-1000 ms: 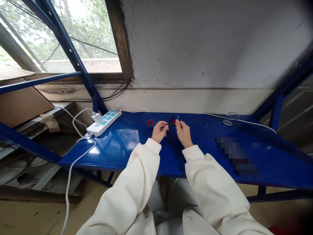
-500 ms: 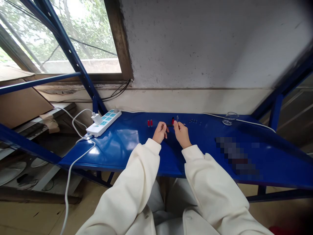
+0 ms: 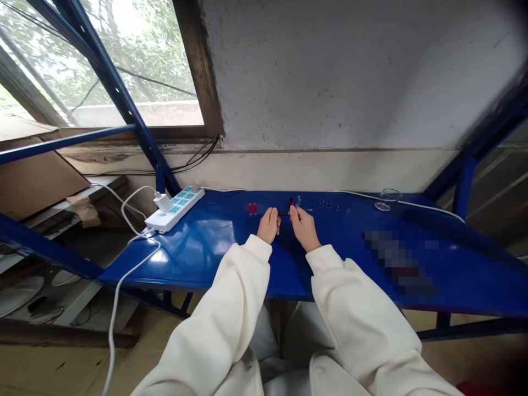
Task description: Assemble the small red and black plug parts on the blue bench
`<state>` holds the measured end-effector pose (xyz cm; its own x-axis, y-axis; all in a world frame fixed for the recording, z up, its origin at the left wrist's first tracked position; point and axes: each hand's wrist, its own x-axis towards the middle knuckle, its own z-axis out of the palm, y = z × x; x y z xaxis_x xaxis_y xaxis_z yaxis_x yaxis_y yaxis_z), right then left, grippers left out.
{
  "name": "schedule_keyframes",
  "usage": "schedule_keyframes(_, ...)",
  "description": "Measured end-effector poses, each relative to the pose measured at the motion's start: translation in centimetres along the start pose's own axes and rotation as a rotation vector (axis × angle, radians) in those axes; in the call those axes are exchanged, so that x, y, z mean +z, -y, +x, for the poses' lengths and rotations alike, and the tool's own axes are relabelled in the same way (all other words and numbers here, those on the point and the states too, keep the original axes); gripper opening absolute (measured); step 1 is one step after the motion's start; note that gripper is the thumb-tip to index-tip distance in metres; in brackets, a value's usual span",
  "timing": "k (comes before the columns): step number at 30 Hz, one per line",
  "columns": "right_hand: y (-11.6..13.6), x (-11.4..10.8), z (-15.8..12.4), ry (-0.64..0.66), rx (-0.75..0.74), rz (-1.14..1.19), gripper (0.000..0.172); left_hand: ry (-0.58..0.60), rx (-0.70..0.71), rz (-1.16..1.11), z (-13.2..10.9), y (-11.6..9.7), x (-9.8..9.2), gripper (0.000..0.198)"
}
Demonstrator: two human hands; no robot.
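A short, thin dark stick spans the gap between my two hands above the blue table. At its left end, my left hand is closed with the fingers curled round it. Thumb and fingers of my right hand pinch the other end. What kind of stick it is, I cannot make out. Just behind my right hand are a small dark-and-red piece and a small clear piece. Left of my hands, two small red cylinders with pale ends stand side by side.
Several tiny clear pieces lie right of my hands on the blue table. Farther right is a clear glass vessel. A white power strip with a plug and cords sits at the left. A blurred-out patch covers something at right.
My right hand has shifted slightly left, and a small pale piece on the table beside it now shows. Both hands stay closed on the dark stick.
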<state>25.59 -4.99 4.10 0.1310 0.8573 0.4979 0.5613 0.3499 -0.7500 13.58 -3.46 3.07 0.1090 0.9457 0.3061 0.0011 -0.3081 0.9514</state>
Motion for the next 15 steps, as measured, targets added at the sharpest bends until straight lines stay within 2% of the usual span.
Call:
schedule_keyframes(6,-0.02,0.09,-0.01,-0.012,-0.023,0.022,0.042,-0.066,-0.015,0.057,-0.05,-0.45,-0.04,0.046)
schedule_keyframes(15,-0.07,0.13,0.0,0.003,-0.03,0.016,0.04,-0.072,-0.112,-0.01,0.11,-0.91,-0.19,0.051)
